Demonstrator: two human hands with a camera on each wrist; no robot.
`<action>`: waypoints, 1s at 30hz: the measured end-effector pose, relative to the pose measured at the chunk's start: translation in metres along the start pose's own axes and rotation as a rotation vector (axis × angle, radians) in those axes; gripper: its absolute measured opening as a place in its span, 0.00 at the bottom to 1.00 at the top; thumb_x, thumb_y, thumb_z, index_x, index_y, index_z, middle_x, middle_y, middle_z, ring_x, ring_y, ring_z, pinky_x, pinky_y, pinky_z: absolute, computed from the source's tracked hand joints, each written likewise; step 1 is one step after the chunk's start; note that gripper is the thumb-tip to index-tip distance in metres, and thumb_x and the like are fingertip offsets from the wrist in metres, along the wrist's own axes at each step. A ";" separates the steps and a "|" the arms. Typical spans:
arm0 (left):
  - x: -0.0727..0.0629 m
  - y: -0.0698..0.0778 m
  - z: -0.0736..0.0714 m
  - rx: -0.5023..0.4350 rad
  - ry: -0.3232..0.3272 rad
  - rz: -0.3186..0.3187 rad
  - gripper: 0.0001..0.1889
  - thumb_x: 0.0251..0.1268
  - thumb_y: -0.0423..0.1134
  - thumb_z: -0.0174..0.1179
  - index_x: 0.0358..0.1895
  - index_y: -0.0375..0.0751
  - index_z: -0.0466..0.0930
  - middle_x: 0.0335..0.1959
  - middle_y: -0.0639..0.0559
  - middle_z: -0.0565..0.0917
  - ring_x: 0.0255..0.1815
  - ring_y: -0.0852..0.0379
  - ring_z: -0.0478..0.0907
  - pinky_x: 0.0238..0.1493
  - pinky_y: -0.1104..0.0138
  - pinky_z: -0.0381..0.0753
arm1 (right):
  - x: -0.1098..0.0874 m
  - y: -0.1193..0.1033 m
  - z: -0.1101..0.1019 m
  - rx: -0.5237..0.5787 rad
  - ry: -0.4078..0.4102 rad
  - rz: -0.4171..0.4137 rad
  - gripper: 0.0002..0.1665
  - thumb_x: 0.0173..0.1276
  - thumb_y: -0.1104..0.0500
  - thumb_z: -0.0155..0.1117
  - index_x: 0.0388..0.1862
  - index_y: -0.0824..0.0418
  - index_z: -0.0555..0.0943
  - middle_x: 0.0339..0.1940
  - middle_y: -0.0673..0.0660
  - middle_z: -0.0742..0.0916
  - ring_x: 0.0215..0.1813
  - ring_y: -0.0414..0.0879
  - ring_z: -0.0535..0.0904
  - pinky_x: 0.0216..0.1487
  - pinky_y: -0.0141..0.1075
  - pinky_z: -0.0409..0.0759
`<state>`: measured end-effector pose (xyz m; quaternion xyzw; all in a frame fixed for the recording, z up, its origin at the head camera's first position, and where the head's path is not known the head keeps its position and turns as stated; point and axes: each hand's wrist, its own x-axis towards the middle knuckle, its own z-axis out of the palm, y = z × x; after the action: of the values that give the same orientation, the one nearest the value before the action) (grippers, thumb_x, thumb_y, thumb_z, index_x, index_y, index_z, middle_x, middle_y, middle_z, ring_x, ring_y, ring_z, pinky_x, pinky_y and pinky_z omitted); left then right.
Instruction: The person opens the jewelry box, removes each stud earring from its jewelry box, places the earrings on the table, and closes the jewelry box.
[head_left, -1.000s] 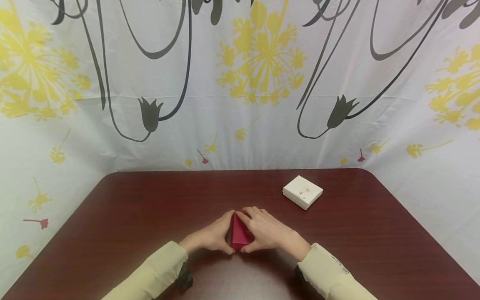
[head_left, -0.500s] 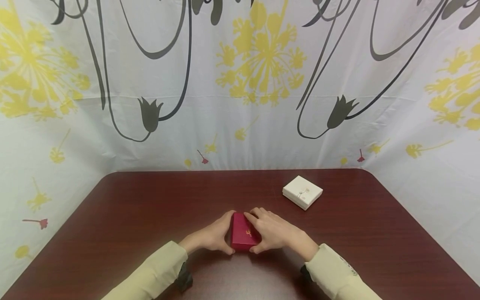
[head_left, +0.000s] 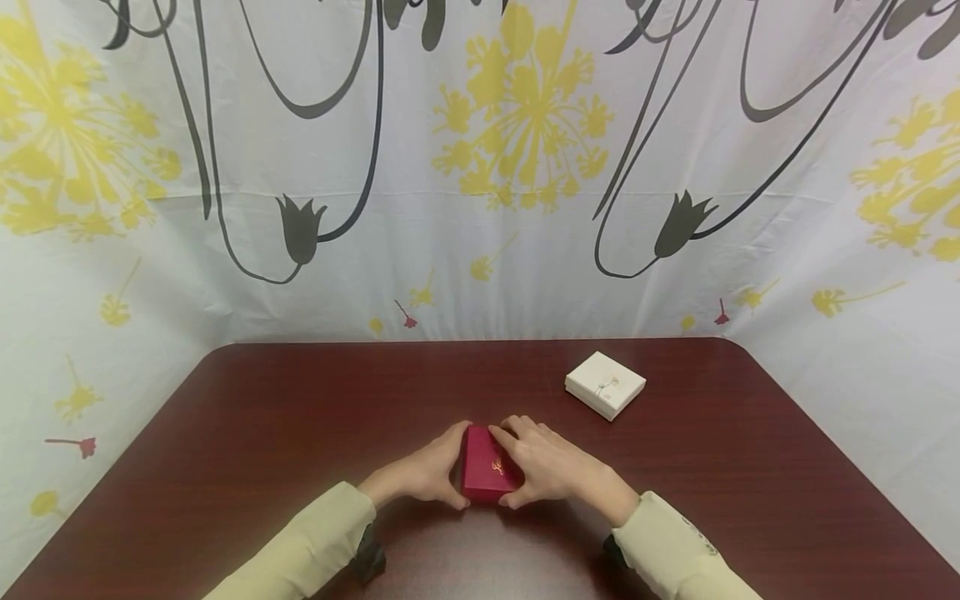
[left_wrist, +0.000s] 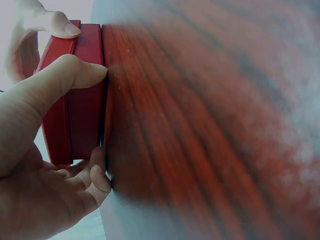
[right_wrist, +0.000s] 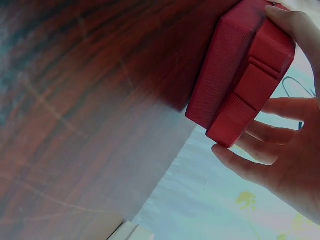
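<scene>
A small red lidded box (head_left: 483, 467) with gold script on top sits on the table between both hands in the head view. My left hand (head_left: 427, 472) grips its left end. In the left wrist view the left thumb lies along the side of the red box (left_wrist: 86, 117), on the lower part, with other fingers at its far end. My right hand (head_left: 551, 465) spans the right end of the lid. Ridged bands mark the lid side of the box (right_wrist: 250, 82) in the right wrist view, where the right thumb and fingers hold its two corners.
A white box (head_left: 606, 383) with a small drawing on its lid lies farther back on the right of the dark red-brown table (head_left: 315, 400). A white patterned curtain (head_left: 480, 275) hangs close behind and along both sides.
My right hand has moved a little to the right. The red box's top now shows as a wide rectangle with gold script, where earlier a narrow wedge showed. The left hand has stayed put.
</scene>
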<state>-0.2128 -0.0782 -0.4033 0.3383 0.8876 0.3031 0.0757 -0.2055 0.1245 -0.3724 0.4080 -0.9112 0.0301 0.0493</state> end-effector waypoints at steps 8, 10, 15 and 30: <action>0.000 0.000 0.001 -0.001 -0.001 -0.005 0.50 0.29 0.32 0.73 0.59 0.22 0.49 0.53 0.38 0.65 0.56 0.46 0.65 0.58 0.57 0.65 | -0.001 0.001 0.001 -0.038 0.007 -0.002 0.51 0.39 0.38 0.69 0.58 0.65 0.68 0.48 0.57 0.74 0.48 0.47 0.69 0.45 0.41 0.75; 0.000 0.000 0.001 -0.001 0.002 -0.003 0.50 0.28 0.32 0.73 0.59 0.22 0.49 0.53 0.37 0.65 0.56 0.46 0.65 0.58 0.56 0.64 | -0.002 0.001 0.002 -0.059 0.014 -0.010 0.52 0.38 0.37 0.70 0.58 0.66 0.68 0.48 0.57 0.74 0.47 0.47 0.70 0.45 0.41 0.75; 0.000 0.000 0.001 0.003 0.008 0.003 0.50 0.27 0.31 0.73 0.58 0.22 0.50 0.53 0.37 0.65 0.56 0.45 0.65 0.59 0.56 0.64 | -0.001 0.001 0.003 -0.081 0.021 -0.025 0.52 0.37 0.37 0.69 0.57 0.68 0.69 0.45 0.57 0.74 0.45 0.47 0.70 0.43 0.39 0.76; 0.001 0.000 0.000 -0.008 -0.013 -0.002 0.49 0.29 0.32 0.73 0.58 0.26 0.50 0.50 0.41 0.65 0.55 0.49 0.66 0.58 0.59 0.65 | 0.000 0.003 0.000 -0.037 -0.015 -0.011 0.49 0.39 0.39 0.69 0.57 0.66 0.70 0.47 0.57 0.75 0.45 0.47 0.71 0.42 0.39 0.77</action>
<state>-0.2133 -0.0775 -0.4029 0.3391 0.8863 0.3045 0.0830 -0.2079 0.1264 -0.3721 0.4122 -0.9096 0.0099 0.0500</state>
